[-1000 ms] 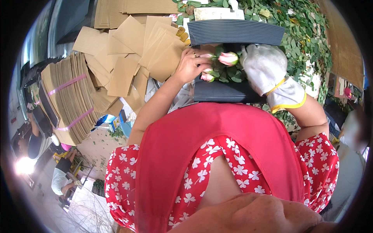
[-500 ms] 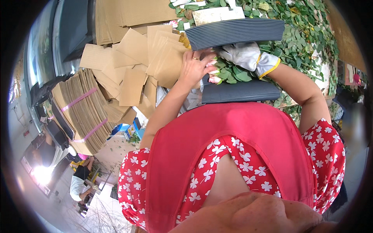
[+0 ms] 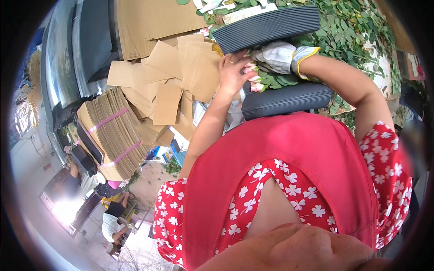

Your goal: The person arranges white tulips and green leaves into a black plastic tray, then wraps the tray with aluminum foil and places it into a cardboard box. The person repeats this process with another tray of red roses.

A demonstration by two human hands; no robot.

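Pale pink roses (image 3: pixel 256 86) with green leaves (image 3: pixel 276 81) lie between two black ribbed pads. My bare left hand (image 3: pixel 233 74), a ring on one finger, closes around the rose heads from the left. A grey-white glove with yellow trim covers my right hand (image 3: pixel 275 56), which lies across the leafy bunch with its fingers bent against it. The far black ribbed pad (image 3: pixel 266 28) hangs over that glove and hides part of it. Close to my apron stands the near black ribbed pad (image 3: pixel 287 99). The rose stems are mostly hidden.
Loose cardboard pieces (image 3: pixel 167 104) pile up to the left, beside a cardboard stack (image 3: pixel 113 131) bound with pink straps. Flat cardboard sheets (image 3: pixel 167 20) lie at the back. Loose leaves (image 3: pixel 348 27) cover the right side. Another person (image 3: pixel 112 223) works at the lower left.
The view has shifted, so the cardboard sits further right. The near pad now shows a rounder, more upright face. Both my hands stay at the roses, my right wrist slightly turned.
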